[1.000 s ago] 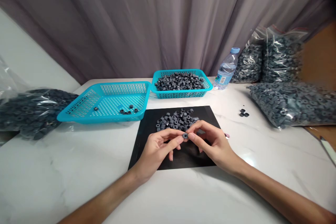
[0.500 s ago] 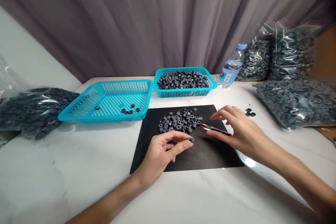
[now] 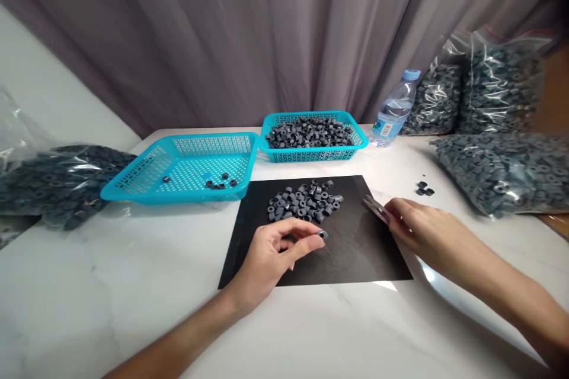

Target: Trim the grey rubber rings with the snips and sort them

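Between the thumb and fingertips of my left hand [image 3: 278, 254] is a small grey ring-shaped piece [image 3: 322, 235], its hole facing me. This hand is over the black mat [image 3: 347, 254], just in front of a heap of similar grey pieces [image 3: 304, 201]. My right hand [image 3: 415, 225] is closed around a small pair of thread snips [image 3: 377, 208] at the mat's right edge. The blades point up and left, away from the held piece. The snips' handles are mostly hidden by my fingers.
A turquoise basket [image 3: 178, 195] at left holds several pieces; another basket [image 3: 317, 155] behind the mat is full of them. Bulging clear bags stand at left [image 3: 75, 177] and right [image 3: 511, 172]. A water bottle [image 3: 393, 109] and a few loose pieces [image 3: 425, 188] are at right.
My right hand has drawn the snips to the right, away from the held piece, and its fingers have closed in. My left hand stays almost in place with the ring-shaped piece.
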`<state>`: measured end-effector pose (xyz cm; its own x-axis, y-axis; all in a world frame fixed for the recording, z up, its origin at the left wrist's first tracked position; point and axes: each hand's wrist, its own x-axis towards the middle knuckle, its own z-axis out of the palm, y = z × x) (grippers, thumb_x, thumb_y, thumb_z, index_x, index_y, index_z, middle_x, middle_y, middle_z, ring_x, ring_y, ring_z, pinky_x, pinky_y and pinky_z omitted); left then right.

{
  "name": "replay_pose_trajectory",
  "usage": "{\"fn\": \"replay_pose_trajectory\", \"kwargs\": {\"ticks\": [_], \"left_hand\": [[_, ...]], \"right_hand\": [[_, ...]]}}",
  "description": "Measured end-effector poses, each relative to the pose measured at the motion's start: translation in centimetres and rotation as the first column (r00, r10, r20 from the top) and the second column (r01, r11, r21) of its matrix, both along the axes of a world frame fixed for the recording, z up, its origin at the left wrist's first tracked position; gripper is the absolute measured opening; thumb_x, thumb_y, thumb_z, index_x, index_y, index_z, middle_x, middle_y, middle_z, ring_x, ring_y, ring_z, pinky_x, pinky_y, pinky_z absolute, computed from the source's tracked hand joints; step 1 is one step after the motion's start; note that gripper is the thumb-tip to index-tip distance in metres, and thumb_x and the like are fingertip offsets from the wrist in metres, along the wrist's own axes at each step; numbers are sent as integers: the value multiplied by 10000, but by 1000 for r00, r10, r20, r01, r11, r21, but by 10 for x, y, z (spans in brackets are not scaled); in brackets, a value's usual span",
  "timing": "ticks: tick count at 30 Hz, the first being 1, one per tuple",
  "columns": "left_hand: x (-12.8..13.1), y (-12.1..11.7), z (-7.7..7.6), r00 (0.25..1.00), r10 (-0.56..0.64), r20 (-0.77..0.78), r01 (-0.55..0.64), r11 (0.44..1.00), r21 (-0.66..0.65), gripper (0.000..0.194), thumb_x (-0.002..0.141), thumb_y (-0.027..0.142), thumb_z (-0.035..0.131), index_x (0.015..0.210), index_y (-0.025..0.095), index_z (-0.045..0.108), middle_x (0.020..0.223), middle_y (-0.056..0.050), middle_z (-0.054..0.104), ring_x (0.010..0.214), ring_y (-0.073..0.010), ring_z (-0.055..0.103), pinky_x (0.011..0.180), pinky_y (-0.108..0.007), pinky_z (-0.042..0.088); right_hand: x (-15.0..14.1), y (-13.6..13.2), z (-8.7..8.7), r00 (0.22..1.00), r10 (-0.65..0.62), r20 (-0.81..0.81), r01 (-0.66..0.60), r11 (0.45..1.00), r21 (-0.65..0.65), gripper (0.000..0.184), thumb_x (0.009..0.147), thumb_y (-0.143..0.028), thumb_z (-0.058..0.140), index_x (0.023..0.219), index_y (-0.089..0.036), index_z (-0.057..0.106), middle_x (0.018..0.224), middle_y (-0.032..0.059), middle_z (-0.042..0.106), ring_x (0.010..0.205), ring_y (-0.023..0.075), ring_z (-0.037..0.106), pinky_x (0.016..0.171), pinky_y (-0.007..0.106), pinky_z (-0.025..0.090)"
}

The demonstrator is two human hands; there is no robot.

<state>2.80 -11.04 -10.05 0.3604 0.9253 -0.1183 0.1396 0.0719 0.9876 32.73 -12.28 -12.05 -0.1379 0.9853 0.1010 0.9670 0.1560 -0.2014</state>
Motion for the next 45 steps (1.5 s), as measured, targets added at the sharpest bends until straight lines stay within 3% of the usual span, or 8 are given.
{"fn": "replay_pose_trajectory", "kwargs": {"ticks": [3,6,11,14,17,23,29,45], "left_hand": [[0,0,0,1000,1,5,-1,1000,-7,229,809,409,816,918,208,795,871,-33,731,598,-68,486,471,-142,377],[-1,1,2,999,-4,45,5,1000,-27,225,809,390,819,913,192,794,848,-39,737,573,-60,466,467,-147,363],[-1,7,5,995,-33,97,39,998,-53,211,826,368,804,911,176,791,816,-46,742,554,-54,449,491,-157,375],[-1,8,5,995,-45,86,50,997,-64,225,815,371,813,909,169,789,810,-47,733,575,-63,468,490,-157,377],[0,8,5,996,-54,67,59,996,-73,231,811,368,817,915,165,786,797,-41,720,595,-72,488,490,-157,382],[0,6,3,997,-71,37,74,995,-73,235,805,370,821,919,169,779,799,-34,717,610,-81,500,491,-163,384],[-2,7,3,996,-84,16,85,994,-64,239,811,386,812,925,178,783,819,-45,729,651,-101,533,498,-172,390],[-2,8,2,995,-96,-32,94,994,-54,250,808,387,816,936,175,782,827,-50,737,663,-108,545,505,-171,399]], "right_hand": [[-8,-5,11,969,34,-244,-47,998,-50,278,1058,-446,328,957,-220,457,824,25,611,664,171,563,607,308,400],[-22,-10,24,886,105,-451,-162,983,-88,269,1071,-446,335,979,-224,456,793,3,582,672,147,531,614,270,440],[-41,-14,31,743,284,-606,-378,925,-30,224,1066,-401,444,1108,-222,572,829,6,590,677,124,529,591,224,444],[-44,-12,24,710,446,-545,-433,887,162,226,1042,-326,534,1219,-215,621,881,25,597,710,119,555,618,223,447],[-44,-11,15,723,550,-418,-458,835,305,333,1045,-259,530,1368,-185,569,899,38,596,696,114,555,627,235,452],[-49,-11,10,759,587,-280,-433,778,456,357,1033,-212,547,1387,-173,580,934,59,648,740,130,571,656,258,466],[-53,-7,12,746,618,-247,-450,742,497,306,1039,-212,533,1324,-151,628,870,57,666,711,137,570,631,273,468],[-52,-5,10,747,637,-189,-483,716,504,315,1047,-225,535,1340,-131,603,867,46,653,732,128,561,646,268,463]]}}
